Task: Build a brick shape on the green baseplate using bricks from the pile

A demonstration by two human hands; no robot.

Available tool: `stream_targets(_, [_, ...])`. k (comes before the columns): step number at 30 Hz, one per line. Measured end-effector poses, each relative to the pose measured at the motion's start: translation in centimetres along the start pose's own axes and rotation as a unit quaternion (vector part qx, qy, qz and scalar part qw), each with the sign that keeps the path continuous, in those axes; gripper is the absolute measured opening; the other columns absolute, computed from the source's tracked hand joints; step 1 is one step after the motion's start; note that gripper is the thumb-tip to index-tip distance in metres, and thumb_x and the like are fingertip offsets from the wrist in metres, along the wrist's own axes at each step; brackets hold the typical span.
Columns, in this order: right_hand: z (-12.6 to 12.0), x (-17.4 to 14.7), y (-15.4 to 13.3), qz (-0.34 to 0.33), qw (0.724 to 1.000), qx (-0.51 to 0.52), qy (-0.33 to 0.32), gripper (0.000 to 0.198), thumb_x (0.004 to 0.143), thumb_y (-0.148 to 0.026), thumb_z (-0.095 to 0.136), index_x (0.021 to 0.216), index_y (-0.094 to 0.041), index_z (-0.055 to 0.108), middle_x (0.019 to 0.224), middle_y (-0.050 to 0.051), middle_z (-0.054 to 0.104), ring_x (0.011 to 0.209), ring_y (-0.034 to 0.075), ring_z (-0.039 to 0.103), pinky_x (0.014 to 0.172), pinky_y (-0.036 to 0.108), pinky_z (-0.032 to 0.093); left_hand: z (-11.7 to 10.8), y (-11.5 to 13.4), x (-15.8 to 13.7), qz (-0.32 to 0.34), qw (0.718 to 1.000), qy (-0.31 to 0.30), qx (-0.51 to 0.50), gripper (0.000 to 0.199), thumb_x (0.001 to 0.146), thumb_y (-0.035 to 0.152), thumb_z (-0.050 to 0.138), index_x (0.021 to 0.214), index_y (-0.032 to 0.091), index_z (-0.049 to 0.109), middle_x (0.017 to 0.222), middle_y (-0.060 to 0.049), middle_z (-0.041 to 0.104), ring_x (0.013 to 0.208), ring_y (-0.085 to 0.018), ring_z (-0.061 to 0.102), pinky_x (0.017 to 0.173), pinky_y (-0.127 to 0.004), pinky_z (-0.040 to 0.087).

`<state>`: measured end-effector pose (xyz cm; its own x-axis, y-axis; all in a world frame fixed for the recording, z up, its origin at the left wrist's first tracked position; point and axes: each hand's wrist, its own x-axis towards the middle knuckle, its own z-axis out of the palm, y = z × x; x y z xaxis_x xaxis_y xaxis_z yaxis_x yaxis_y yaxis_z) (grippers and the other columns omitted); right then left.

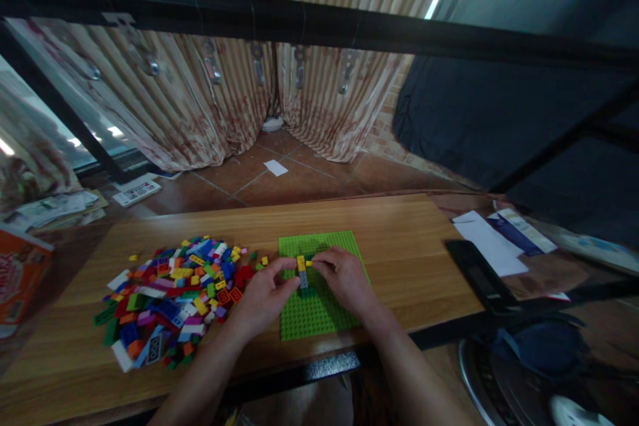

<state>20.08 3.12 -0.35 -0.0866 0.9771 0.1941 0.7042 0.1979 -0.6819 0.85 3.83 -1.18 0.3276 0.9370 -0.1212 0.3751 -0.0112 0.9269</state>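
One orange box (22, 279) far left, cut by edge, white lettering too blurred to read. White card (137, 191) behind, dark print illegible. Loose brick pile (174, 293), mixed colors, on wooden table (404, 233). Left hand (267, 293): thumb and forefinger spread apart at left side of yellow-and-grey brick build (302, 269), contact unclear. Build over left part of green baseplate (319, 316). Right hand (344, 277): thumb and forefinger pinching small yellow brick (309, 264) at build's right side. Dark flat device (482, 276) right, white paper (489, 239) just beside.
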Motion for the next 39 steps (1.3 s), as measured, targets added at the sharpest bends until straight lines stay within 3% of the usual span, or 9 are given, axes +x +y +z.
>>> stream_targets(9, [0.0, 0.0, 0.0, -0.001, 1.0, -0.001, -0.006, 0.013, 0.088, -0.024, 0.06, 0.085, -0.023, 0.073, 0.082, 0.003, 0.067, 0.079, 0.016, 0.061, 0.074, 0.026, 0.044, -0.1, 0.7, -0.2, -0.005, 1.0, -0.001, 0.029, 0.036, 0.081, 0.03, 0.056, 0.113, 0.015, 0.061, 0.108, -0.008, 0.068, 0.076, -0.017, 0.06, 0.071, -0.03, 0.048])
stream_targets(16, [0.1, 0.0, 0.3, -0.001, 1.0, -0.008, -0.008, 0.013, 0.088, -0.023, 0.06, 0.084, -0.022, 0.073, 0.084, 0.003, 0.068, 0.079, 0.016, 0.062, 0.075, 0.028, 0.045, -0.1, 1.2, -0.5, -0.006, 1.0, -0.003, 0.021, 0.035, 0.081, 0.028, 0.055, 0.113, 0.015, 0.062, 0.108, -0.008, 0.068, 0.083, -0.018, 0.062, 0.075, -0.031, 0.047])
stream_targets(27, [-0.8, 0.1, 1.5, 0.023, 0.999, -0.03, 0.004, 0.014, 0.087, -0.025, 0.059, 0.085, -0.021, 0.073, 0.085, 0.004, 0.069, 0.079, 0.018, 0.063, 0.075, 0.031, 0.046, -0.1, 1.3, -0.6, -0.002, 0.999, 0.0, 0.034, 0.031, 0.081, 0.027, 0.056, 0.11, 0.017, 0.063, 0.097, -0.004, 0.069, 0.072, -0.015, 0.059, 0.065, -0.027, 0.045])
stream_targets(31, [-0.8, 0.1, 1.6, 0.02, 0.999, -0.031, -0.01, 0.015, 0.087, -0.026, 0.058, 0.085, -0.022, 0.072, 0.085, 0.004, 0.069, 0.081, 0.019, 0.064, 0.076, 0.031, 0.047, 0.0, 1.3, -0.7, 0.001, 0.999, -0.002, 0.042, 0.03, 0.082, 0.027, 0.055, 0.109, 0.017, 0.063, 0.086, -0.003, 0.068, 0.069, -0.015, 0.059, 0.063, -0.026, 0.044])
stream_targets(39, [-0.5, 0.1, 1.2, 0.021, 0.998, -0.041, -0.034, 0.014, 0.086, -0.026, 0.058, 0.084, -0.021, 0.072, 0.085, 0.004, 0.07, 0.08, 0.018, 0.064, 0.074, 0.03, 0.046, 0.0, 1.3, -0.9, 0.014, 0.997, 0.001, 0.071, 0.031, 0.084, 0.03, 0.053, 0.112, 0.019, 0.062, 0.09, -0.003, 0.068, 0.068, -0.014, 0.058, 0.061, -0.026, 0.042])
